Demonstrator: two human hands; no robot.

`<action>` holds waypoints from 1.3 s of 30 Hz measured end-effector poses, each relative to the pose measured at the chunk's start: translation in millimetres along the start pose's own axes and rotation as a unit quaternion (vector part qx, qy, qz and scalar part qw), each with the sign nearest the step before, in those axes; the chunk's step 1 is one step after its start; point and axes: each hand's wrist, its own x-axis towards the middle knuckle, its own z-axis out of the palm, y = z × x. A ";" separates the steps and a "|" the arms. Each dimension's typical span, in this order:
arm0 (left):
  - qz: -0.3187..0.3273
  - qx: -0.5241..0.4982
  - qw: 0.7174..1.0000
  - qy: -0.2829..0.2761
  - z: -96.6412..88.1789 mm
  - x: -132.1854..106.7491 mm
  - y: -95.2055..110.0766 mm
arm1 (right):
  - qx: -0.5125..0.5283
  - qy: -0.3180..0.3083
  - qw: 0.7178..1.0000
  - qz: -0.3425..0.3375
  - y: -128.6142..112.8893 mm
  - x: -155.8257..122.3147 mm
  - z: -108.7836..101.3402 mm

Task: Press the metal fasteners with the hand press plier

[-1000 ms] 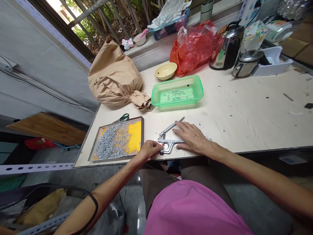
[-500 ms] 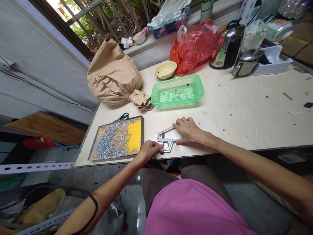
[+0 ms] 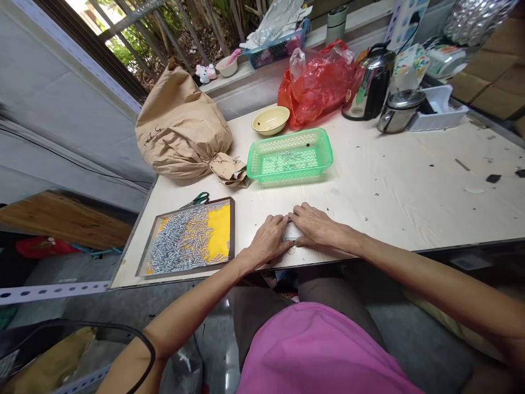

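Note:
Both my hands lie together on a metal hand press tool (image 3: 289, 238) at the near edge of the pale table (image 3: 410, 197). My left hand (image 3: 270, 239) covers the tool's head, fingers curled over it. My right hand (image 3: 314, 224) is closed over its handles. Only a sliver of metal shows between the hands. Left of them sits a dark-framed yellow tray (image 3: 223, 224) heaped with several small silver metal pieces. Beyond the hands stands a green plastic basket (image 3: 290, 155) with a few of the same pieces inside.
Green-handled scissors (image 3: 199, 199) lie behind the tray. A tied brown paper sack (image 3: 182, 131), a yellow bowl (image 3: 270, 120), a red plastic bag (image 3: 315, 82), a steel kettle (image 3: 367, 82), a steel pot (image 3: 397, 111) and a white tub (image 3: 438, 106) line the table's back.
My left hand has moved from the tool's tip up over its head. The right hand has closed on the handles, and the open handles no longer show. The view shifted slightly.

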 end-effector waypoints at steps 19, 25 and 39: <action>-0.040 0.000 0.999 0.006 0.7 4.0 4.2 | 0.028 -0.010 0.999 -0.029 19.7 8.1 0.9; 0.060 -0.037 0.992 0.105 38.2 -29.6 33.2 | 0.092 0.031 0.995 -0.024 52.0 13.9 10.0; 0.029 -0.124 0.986 0.111 64.4 -42.7 55.6 | 0.008 -0.006 0.979 -0.202 -68.1 42.4 11.8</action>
